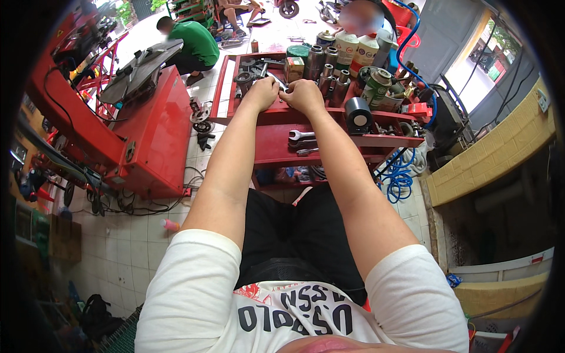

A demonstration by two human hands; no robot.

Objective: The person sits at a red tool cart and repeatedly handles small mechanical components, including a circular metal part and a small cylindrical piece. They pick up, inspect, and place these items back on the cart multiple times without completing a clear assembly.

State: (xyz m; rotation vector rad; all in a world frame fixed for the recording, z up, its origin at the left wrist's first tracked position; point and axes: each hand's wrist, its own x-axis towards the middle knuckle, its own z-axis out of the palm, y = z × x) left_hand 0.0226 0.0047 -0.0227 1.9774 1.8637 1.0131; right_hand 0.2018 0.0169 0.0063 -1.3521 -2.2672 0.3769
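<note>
Both arms reach forward over a red tool cart (222,88). My left hand (262,94) is closed, its fingers curled at the cart's near edge. Close beside it on the right, my right hand (303,96) is closed too, its fingertips turned toward the left hand. A slim silver metal piece (278,81) shows between the two hands; its kind and what the fingers grip are hidden. Several metal tools lie just beyond the left hand. Past the right hand stand metal sockets (313,62) and a small cardboard box (293,69).
White bottles (345,48), a green-and-white can (376,88) and a black cylinder (358,115) crowd the cart's right side. Wrenches (301,136) lie in the tray below. A red machine (154,138) stands left. Blue hose (399,182) coils right. A person in green (197,44) crouches beyond.
</note>
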